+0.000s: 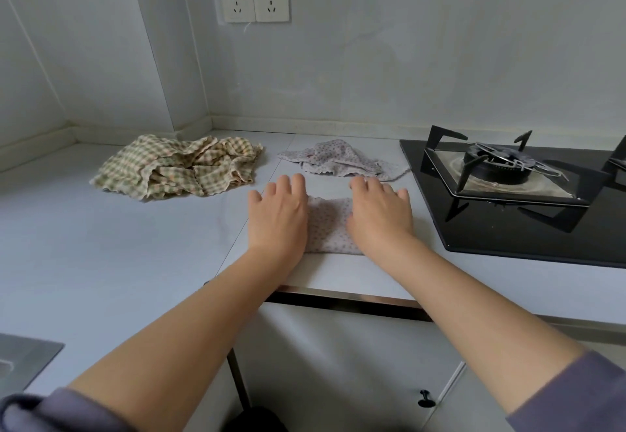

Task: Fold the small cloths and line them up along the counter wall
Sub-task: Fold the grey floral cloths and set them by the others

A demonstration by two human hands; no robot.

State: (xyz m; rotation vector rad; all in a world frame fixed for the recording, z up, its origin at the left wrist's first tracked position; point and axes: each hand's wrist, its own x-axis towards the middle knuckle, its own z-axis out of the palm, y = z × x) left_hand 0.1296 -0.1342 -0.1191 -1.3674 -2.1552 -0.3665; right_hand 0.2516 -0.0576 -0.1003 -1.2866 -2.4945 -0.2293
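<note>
Folded cloth (327, 225), pale with small dots, lies near the front edge of the counter (101, 245), just left of the stove (508, 238). Left hand (277, 218) rests palm-down over its left edge, right hand (379, 215) over its right edge. Fingers (298, 184) of both hands lie straight and slightly spread, pressing flat and gripping nothing. Only a middle strip of the cloth shows between the hands: its near edge is straight and runs along the counter front, its far edge is wavy. Behind it, across a bare strip, a loose dotted cloth (342, 160) sits crumpled, its right tip close to the stove's black edge. Further left is a checked cloth (176, 169), green and tan, heaped and unfolded with scalloped hems showing, near the corner where the wall (372, 59) steps out. A band of bare counter runs along the wall behind both loose cloths, from the corner to the stove. There is a wide stretch of bare counter left of the hands. Two sockets (254, 0) sit on the wall above. Grey sleeves (576, 394) are pushed up past the forearms. A dark knob (425, 397) shows on the cabinet below the counter front.
</note>
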